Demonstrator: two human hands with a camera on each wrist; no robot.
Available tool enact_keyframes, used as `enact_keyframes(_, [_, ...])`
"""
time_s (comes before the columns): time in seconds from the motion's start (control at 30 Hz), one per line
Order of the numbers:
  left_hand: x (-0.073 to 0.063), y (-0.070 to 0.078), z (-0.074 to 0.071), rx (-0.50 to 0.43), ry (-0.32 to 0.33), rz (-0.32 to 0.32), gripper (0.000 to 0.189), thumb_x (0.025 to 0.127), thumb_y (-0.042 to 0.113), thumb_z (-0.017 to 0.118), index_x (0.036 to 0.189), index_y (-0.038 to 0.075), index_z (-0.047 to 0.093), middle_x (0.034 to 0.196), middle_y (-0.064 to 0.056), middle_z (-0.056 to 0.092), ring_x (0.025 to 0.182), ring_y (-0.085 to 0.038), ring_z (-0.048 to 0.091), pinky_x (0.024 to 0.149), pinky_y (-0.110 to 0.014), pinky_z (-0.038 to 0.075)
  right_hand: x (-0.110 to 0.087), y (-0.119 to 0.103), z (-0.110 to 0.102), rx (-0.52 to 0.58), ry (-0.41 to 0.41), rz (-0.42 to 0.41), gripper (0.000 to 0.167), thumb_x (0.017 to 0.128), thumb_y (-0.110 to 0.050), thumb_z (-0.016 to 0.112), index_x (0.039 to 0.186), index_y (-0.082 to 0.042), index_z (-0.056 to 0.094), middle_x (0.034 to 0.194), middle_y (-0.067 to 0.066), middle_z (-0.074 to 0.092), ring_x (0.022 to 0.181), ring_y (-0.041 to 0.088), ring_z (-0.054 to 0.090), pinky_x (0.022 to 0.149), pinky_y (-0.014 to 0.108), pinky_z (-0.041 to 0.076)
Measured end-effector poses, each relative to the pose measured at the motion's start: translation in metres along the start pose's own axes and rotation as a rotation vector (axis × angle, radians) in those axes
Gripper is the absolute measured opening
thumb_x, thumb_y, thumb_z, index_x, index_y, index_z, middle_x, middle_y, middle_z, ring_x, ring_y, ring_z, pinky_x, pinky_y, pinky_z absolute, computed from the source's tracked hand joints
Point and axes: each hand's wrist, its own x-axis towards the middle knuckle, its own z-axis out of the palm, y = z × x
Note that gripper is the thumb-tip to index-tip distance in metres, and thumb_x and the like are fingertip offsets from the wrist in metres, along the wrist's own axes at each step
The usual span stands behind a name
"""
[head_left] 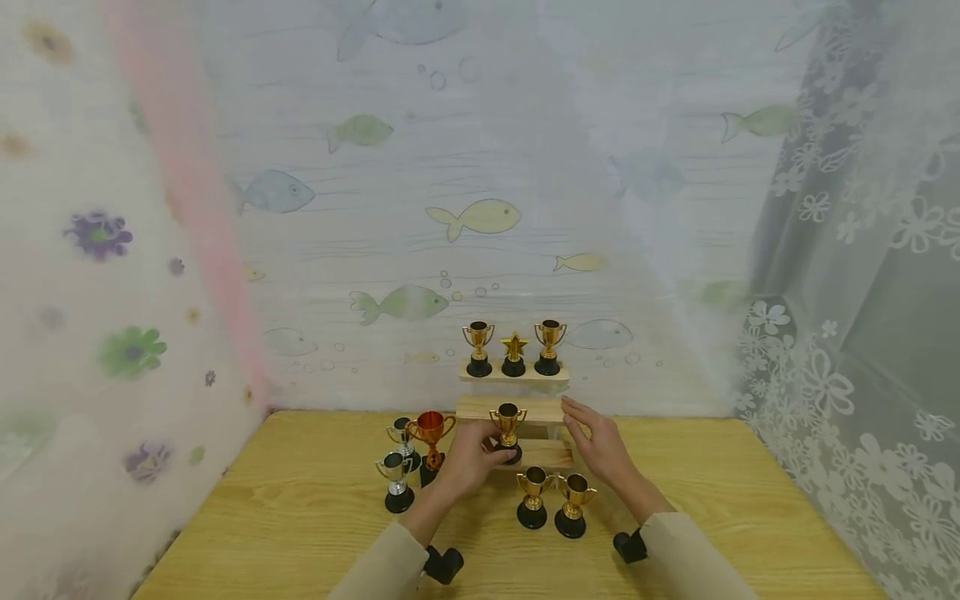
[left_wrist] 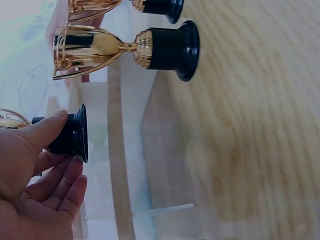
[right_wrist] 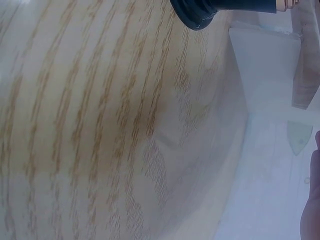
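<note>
My left hand [head_left: 467, 460] holds a small gold trophy cup [head_left: 508, 419] just in front of the wooden tiered stand [head_left: 476, 407]. In the left wrist view, thumb and fingers pinch its black base [left_wrist: 75, 132]. At the stand's right end, my right hand [head_left: 606, 448] touches the middle tier with extended fingers; only its edge shows in the right wrist view. On the top tier stand two gold cups [head_left: 478, 337] [head_left: 550, 335] with a gold star trophy [head_left: 514, 347] between them. Two more gold cups [head_left: 533, 498] [head_left: 574, 505] stand on the table before the stand.
Left of the stand, two silver cups [head_left: 395, 482] [head_left: 403, 442] and a reddish-bronze cup [head_left: 431, 429] stand on the wood-grain table [head_left: 300, 500]. Behind is a fish-patterned curtain [head_left: 480, 267]; white lace [head_left: 832, 392] hangs at right.
</note>
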Motion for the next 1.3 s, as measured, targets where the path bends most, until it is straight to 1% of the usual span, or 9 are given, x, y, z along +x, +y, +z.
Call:
enact_keyframes(0.27, [-0.014, -0.014, 0.005, 0.019, 0.015, 0.043, 0.012, 0.088, 0.014, 0.082, 0.094, 0.005, 0.077, 0.089, -0.004, 0.071, 0.076, -0.014, 0.062, 0.067, -0.025, 0.051, -0.003, 0.001, 0.003, -0.002, 0.006, -0.002, 0.037, 0.107, -0.016, 0.056, 0.136, 0.006, 0.062, 0.144, 0.02, 0.057, 0.132, 0.042, 0.054, 0.107, 0.058, 0.042])
enact_keyframes(0.4, [-0.021, -0.013, 0.006, 0.022, 0.026, 0.074, 0.013, 0.086, 0.012, 0.083, 0.094, 0.005, 0.077, 0.087, -0.004, 0.072, 0.074, -0.012, 0.063, 0.065, -0.024, 0.051, -0.003, 0.002, 0.004, -0.002, 0.013, -0.013, 0.037, 0.107, -0.016, 0.056, 0.135, 0.007, 0.062, 0.143, 0.02, 0.058, 0.131, 0.043, 0.055, 0.106, 0.058, 0.043])
enact_keyframes(0.5, [-0.026, -0.011, 0.007, 0.019, 0.027, 0.081, 0.012, 0.086, 0.011, 0.084, 0.095, 0.005, 0.078, 0.086, -0.003, 0.072, 0.072, -0.011, 0.061, 0.064, -0.023, 0.051, -0.003, 0.001, 0.003, -0.001, 0.015, -0.019, 0.037, 0.107, -0.016, 0.056, 0.135, 0.007, 0.062, 0.143, 0.021, 0.058, 0.131, 0.043, 0.055, 0.106, 0.059, 0.043])
enact_keyframes(0.63, [-0.033, -0.007, 0.006, 0.009, 0.01, 0.043, 0.014, 0.087, 0.013, 0.083, 0.098, 0.005, 0.078, 0.087, -0.002, 0.069, 0.072, -0.008, 0.057, 0.064, -0.023, 0.049, -0.002, 0.0, 0.002, 0.001, 0.021, -0.027, 0.036, 0.106, -0.015, 0.056, 0.134, 0.007, 0.062, 0.142, 0.022, 0.058, 0.131, 0.042, 0.055, 0.106, 0.058, 0.043])
enact_keyframes(0.77, [-0.04, -0.004, 0.004, -0.001, -0.008, 0.004, 0.018, 0.088, 0.015, 0.082, 0.102, 0.005, 0.078, 0.089, -0.001, 0.067, 0.076, -0.011, 0.058, 0.066, -0.025, 0.048, -0.001, -0.001, 0.002, 0.003, 0.032, -0.038, 0.035, 0.106, -0.012, 0.057, 0.134, 0.009, 0.062, 0.142, 0.023, 0.058, 0.13, 0.043, 0.055, 0.105, 0.059, 0.043])
enact_keyframes(0.87, [-0.043, -0.004, 0.003, -0.009, -0.016, -0.007, 0.018, 0.087, 0.015, 0.083, 0.101, 0.005, 0.078, 0.089, -0.002, 0.068, 0.077, -0.014, 0.06, 0.066, -0.025, 0.049, -0.001, -0.002, 0.001, 0.003, 0.033, -0.031, 0.035, 0.106, -0.011, 0.057, 0.134, 0.009, 0.062, 0.142, 0.023, 0.058, 0.131, 0.043, 0.055, 0.105, 0.059, 0.043])
enact_keyframes(0.97, [-0.047, -0.006, 0.003, -0.014, -0.028, -0.02, 0.017, 0.087, 0.015, 0.083, 0.099, 0.005, 0.078, 0.089, -0.002, 0.069, 0.077, -0.014, 0.061, 0.067, -0.025, 0.05, -0.001, -0.002, 0.0, -0.003, 0.026, -0.019, 0.035, 0.106, -0.011, 0.057, 0.134, 0.008, 0.062, 0.143, 0.022, 0.058, 0.131, 0.042, 0.055, 0.106, 0.059, 0.043])
enact_keyframes(1.07, [-0.052, -0.01, 0.003, -0.03, -0.046, -0.043, 0.016, 0.087, 0.015, 0.083, 0.098, 0.005, 0.077, 0.09, -0.002, 0.07, 0.077, -0.01, 0.062, 0.067, -0.025, 0.051, 0.0, -0.003, -0.001, -0.002, 0.016, -0.01, 0.035, 0.106, -0.012, 0.057, 0.134, 0.008, 0.063, 0.143, 0.021, 0.058, 0.131, 0.043, 0.054, 0.106, 0.058, 0.043])
enact_keyframes(1.3, [-0.06, -0.019, 0.003, -0.058, -0.062, -0.056, 0.019, 0.083, 0.016, 0.086, 0.095, 0.004, 0.076, 0.087, -0.001, 0.07, 0.072, -0.007, 0.06, 0.063, -0.024, 0.05, 0.0, -0.002, -0.001, 0.005, 0.008, -0.012, 0.036, 0.106, -0.013, 0.057, 0.135, 0.008, 0.062, 0.144, 0.021, 0.057, 0.132, 0.043, 0.054, 0.106, 0.058, 0.043])
